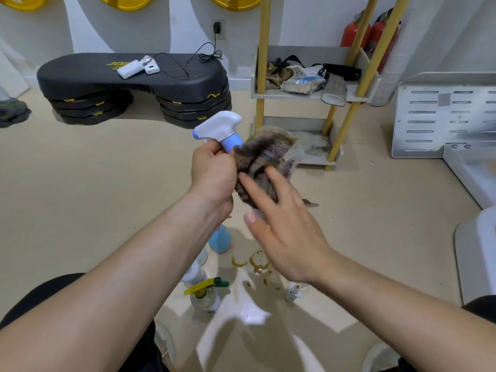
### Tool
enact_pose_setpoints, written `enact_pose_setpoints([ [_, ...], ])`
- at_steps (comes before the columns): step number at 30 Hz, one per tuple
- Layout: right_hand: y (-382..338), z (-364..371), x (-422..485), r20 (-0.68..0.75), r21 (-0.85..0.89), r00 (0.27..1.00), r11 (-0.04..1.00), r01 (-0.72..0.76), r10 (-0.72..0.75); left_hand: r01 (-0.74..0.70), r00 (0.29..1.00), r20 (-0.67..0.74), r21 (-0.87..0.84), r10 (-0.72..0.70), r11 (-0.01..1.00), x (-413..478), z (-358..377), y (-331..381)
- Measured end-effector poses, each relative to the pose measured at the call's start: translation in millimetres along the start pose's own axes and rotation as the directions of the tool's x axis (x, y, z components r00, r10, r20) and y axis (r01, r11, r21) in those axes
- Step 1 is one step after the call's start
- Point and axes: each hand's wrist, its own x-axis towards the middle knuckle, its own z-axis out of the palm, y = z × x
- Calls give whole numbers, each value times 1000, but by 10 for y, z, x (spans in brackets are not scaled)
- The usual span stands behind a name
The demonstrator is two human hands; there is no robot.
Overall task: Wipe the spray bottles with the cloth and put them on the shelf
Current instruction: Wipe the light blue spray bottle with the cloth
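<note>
While left hand [212, 174] grips, spray bottle [218, 127] nozzle points left, cloth-wrapped [261, 154] body tilted.

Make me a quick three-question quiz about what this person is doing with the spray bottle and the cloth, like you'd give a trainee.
1. True or false: the left hand holds the spray bottle by its neck, just under the white trigger head.
2. Which is wrapped around the held bottle's body?
A. a paper towel
B. a dark striped cloth
C. nothing
3. Fill in: the other bottles, such as the yellow-and-green-topped bottle, stand on the ____, not on the shelf.

Key
1. True.
2. B; the right hand presses it against the bottle with fingers spread.
3. Floor.
</note>
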Motion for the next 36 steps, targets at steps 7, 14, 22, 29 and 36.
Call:
enact_pose_setpoints([
  [7, 283, -42, 250, -43, 331, 997, 943, -38, 56, -4, 1000, -30, 9, 5, 1000, 60, 22, 53],
  [14, 247, 82, 57, -29, 104, 999, 994, -13, 16, 13, 977, -211, -59, -25, 998, 141, -44, 117],
  [22, 221, -21, 171, 20, -195, 996, 977, 84, -82, 87, 989, -117, -10, -87, 996, 63, 26, 15],
  [29, 421, -71, 313, -9, 408, 999, 912, 44, -44, 119, 988, -106, 54, -113, 991, 122, -32, -29],
  [36, 514, -106, 73, 30, 99, 953, 950, 296, -301, 124, 972, -187, -125, -146, 984, 170, -164, 176],
])
